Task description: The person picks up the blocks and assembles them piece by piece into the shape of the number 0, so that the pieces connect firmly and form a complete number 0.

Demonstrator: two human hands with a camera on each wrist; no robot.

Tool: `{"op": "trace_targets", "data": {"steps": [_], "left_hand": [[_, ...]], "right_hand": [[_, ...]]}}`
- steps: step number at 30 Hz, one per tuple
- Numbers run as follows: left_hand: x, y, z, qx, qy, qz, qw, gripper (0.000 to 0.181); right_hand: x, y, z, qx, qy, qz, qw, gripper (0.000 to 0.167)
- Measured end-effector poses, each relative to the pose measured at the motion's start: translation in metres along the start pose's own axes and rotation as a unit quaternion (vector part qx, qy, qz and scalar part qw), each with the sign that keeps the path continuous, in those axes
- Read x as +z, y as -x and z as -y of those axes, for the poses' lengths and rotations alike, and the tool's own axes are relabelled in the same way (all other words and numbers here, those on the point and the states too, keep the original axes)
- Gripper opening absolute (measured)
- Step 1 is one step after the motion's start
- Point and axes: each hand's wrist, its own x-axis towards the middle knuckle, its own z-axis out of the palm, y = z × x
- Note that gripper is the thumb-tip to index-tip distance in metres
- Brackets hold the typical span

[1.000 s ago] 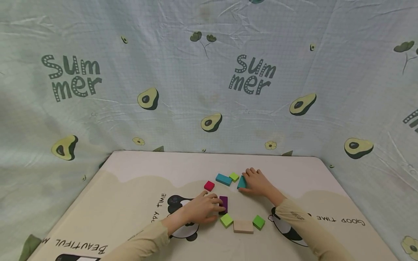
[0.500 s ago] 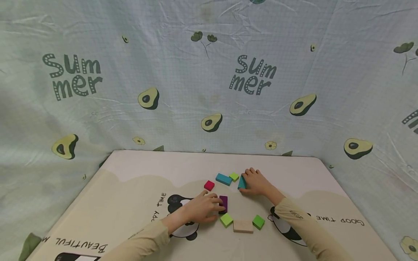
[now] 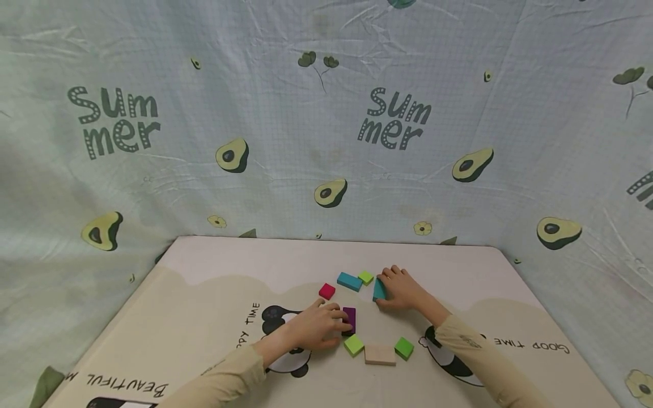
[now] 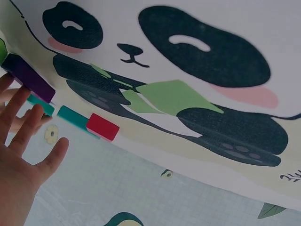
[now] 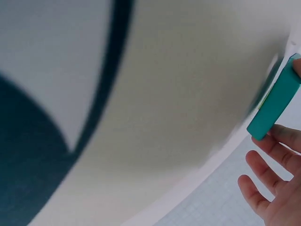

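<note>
My right hand grips a teal rectangular block at its ends, thumb on the near end and a finger at the far one. In the right wrist view the teal block is held at both ends, other fingers spread beside it. A purple block lies nearer, with fingers of my left hand touching it. Those fingers look spread and fairly straight in the left wrist view, by the purple block. Close around are a red block, a blue block and a lime cube.
Another lime cube, a plain wooden block and a green cube form a near row. All lie on a panda-print table. Behind it hangs an avocado-print curtain.
My right hand has shifted slightly toward me, and the teal block has moved a little with it, away from the lime cube. My left hand stays on the purple block.
</note>
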Motion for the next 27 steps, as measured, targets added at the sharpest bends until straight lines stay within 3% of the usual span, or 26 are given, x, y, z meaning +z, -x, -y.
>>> {"op": "trace_targets", "data": {"steps": [13, 20, 27], "left_hand": [[0.001, 0.000, -0.002, -0.011, 0.003, 0.020, 0.9997, 0.033], [0.001, 0.000, -0.002, -0.013, 0.001, 0.020, 0.9997, 0.033], [0.001, 0.000, -0.002, -0.014, 0.004, 0.023, 0.9996, 0.033]], "right_hand": [[-0.013, 0.036, 0.004, -0.027, -0.032, -0.008, 0.9991, 0.061], [-0.017, 0.058, 0.006, -0.043, -0.029, -0.043, 0.9977, 0.058], [-0.020, 0.077, 0.006, -0.046, -0.034, -0.035, 0.9978, 0.058]]}}
